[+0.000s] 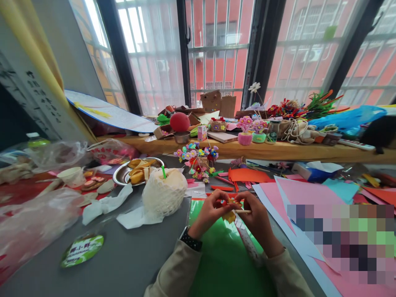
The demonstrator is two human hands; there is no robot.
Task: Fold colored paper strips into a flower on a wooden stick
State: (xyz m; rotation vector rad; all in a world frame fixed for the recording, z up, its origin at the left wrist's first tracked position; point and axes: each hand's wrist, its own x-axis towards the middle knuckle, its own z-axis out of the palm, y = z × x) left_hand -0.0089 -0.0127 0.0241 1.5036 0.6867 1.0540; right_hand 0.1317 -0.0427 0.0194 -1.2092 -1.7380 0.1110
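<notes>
My left hand is closed, fingertips pinching a small crumpled yellow piece, which looks like paper. Facing it, my right hand is closed too, with a thin pale stick in its fingers; the stick's left end meets the yellow piece. Both hands are held close together above a glossy green board. Under my right hand lies a long white patterned strip. Fingers partly hide the yellow piece, so its exact shape is unclear.
To the left stand a white coconut with a green straw and a metal bowl of peels. Pink paper sheets spread at the right. Pipe-cleaner flowers stand beyond the board. A crowded wooden sill runs along the window.
</notes>
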